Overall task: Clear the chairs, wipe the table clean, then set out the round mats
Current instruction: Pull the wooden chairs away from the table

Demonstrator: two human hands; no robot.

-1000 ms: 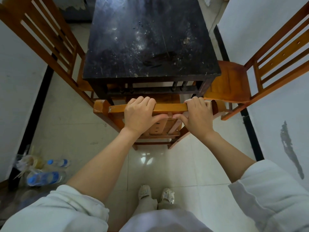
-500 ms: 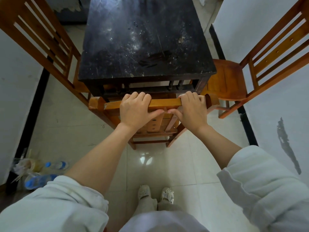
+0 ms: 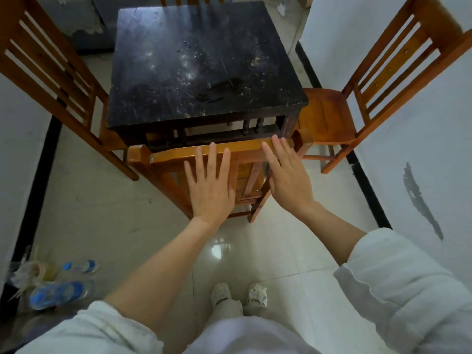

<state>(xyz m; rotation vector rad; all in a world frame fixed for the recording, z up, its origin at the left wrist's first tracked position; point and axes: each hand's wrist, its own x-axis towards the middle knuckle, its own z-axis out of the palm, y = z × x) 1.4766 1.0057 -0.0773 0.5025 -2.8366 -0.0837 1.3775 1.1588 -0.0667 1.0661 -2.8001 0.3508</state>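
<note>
Both hands are released, fingers straight and slightly spread, palms down. The left hand point(image 3: 210, 186) hangs over the back of the near chair point(image 3: 168, 159), its fingertips point(image 3: 212, 147) level with the top rail; whether they touch the wood cannot be told. The right hand point(image 3: 287, 175) lies just to the right of the left one, over the same rail near its right end, fingers pointing toward the table, and contact there is also unclear. Straight ahead of both hands stands the black table point(image 3: 204, 65), its top dusty and speckled with pale crumbs and smears; the near chair is pushed in under its near edge, the rail just below the table's lower frame. To the left of the left hand a second wooden chair point(image 3: 48, 70) stands beside the table, its slatted back toward the white wall. To the right of the right hand a third chair point(image 3: 329, 116) shows its bare seat beside the table's right corner. No round mats are in view. Down and well left of the left hand, plastic bottles point(image 3: 61, 293) with blue labels lie on the tiled floor point(image 3: 102, 213) by the wall. Below the hands the person's light shoes point(image 3: 240, 293) rest on the tiles.
</note>
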